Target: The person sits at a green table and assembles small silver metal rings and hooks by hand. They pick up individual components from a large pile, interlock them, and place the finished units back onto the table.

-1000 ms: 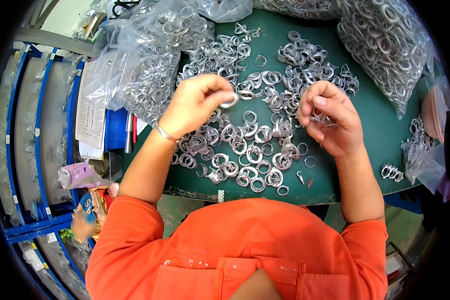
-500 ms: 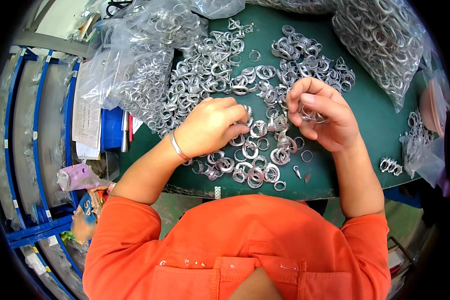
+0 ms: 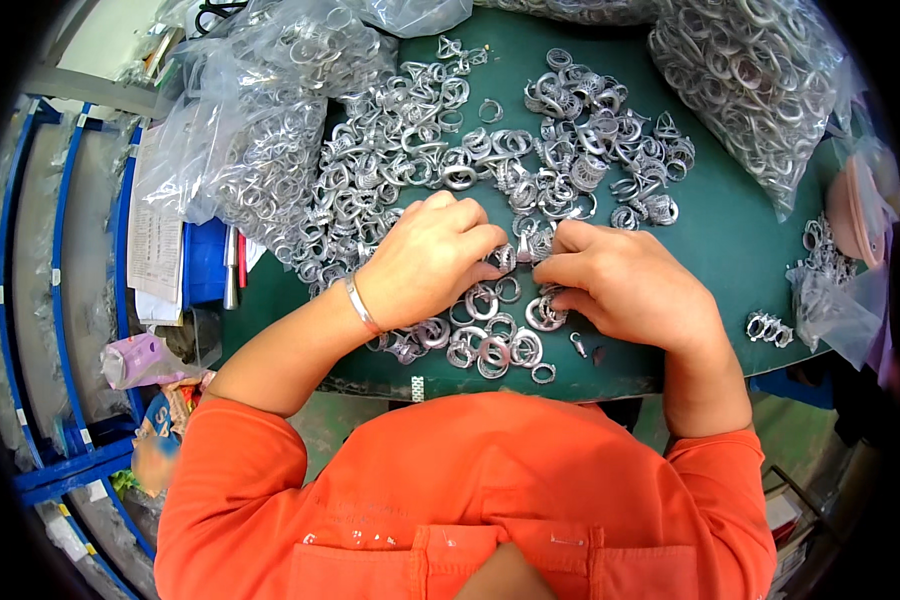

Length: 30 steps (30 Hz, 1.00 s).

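Note:
Silver-coloured metal rings, many with patterned bands, lie in loose piles on the green table [image 3: 530,60]. My left hand [image 3: 432,258], with a bangle at its wrist, is closed, thumb and fingertips pinching a ring [image 3: 505,258] at the middle of the table. Palm down, my right hand [image 3: 630,288] is closed close by on the right; its fingertips are bent down among the rings, and what they grip is hidden. A near cluster of rings [image 3: 494,350] lies just below both hands. Beyond them spread a left pile [image 3: 390,140] and a right pile [image 3: 585,120].
Clear plastic bags full of rings stand at the back left [image 3: 270,140] and back right [image 3: 755,90]. At the right are a pink container [image 3: 855,215], a small open bag [image 3: 830,300] and a short row of rings [image 3: 770,328]. A blue-framed rack [image 3: 55,260] stands left.
My right hand has turned from palm up with rings in its fingers to palm down, and has moved left and nearer among the rings. My left hand stays about where it was.

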Each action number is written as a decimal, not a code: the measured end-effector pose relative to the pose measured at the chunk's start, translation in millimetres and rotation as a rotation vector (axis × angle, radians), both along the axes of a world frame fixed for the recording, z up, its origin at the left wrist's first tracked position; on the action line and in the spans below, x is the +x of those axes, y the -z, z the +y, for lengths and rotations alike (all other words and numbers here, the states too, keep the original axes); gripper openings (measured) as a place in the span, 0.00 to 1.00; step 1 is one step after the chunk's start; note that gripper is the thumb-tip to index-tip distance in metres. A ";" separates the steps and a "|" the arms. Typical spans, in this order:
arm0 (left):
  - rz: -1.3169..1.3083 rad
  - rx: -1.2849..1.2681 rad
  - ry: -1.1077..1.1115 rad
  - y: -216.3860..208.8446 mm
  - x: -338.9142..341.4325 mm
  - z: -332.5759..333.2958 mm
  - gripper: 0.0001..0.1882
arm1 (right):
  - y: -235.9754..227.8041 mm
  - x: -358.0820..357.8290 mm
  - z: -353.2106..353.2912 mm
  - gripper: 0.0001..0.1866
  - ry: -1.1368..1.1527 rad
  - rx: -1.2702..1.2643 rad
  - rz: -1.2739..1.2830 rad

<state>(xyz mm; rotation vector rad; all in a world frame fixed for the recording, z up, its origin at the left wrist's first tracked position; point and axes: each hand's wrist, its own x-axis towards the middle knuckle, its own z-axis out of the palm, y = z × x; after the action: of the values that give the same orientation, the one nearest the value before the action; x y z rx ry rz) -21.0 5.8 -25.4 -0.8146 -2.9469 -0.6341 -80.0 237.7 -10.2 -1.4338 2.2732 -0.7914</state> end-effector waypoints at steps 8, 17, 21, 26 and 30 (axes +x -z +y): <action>0.406 0.379 -0.278 -26.7 -20.9 -16.7 0.06 | 6.2 -24.1 4.9 0.10 0.336 -0.439 0.095; 0.365 0.205 -0.314 -27.2 -25.4 -38.3 0.08 | 2.3 -3.7 -4.8 0.19 0.097 -0.142 0.042; 0.123 0.060 -0.171 -14.4 -19.5 -38.4 0.15 | 6.8 -7.1 -12.1 0.18 0.327 -0.408 0.059; 0.023 -0.128 -0.093 -0.7 -6.0 -21.4 0.20 | 12.0 -2.1 -17.0 0.17 0.247 -0.282 0.168; 0.020 0.222 -0.121 14.8 -17.1 -34.8 0.15 | 15.6 4.3 -23.4 0.17 0.285 -0.155 0.253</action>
<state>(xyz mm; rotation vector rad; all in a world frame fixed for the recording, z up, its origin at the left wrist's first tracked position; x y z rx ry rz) -38.1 -29.0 -40.2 -0.6134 -2.8125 -0.9164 -75.7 214.3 -25.9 -1.3574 2.7062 -0.9332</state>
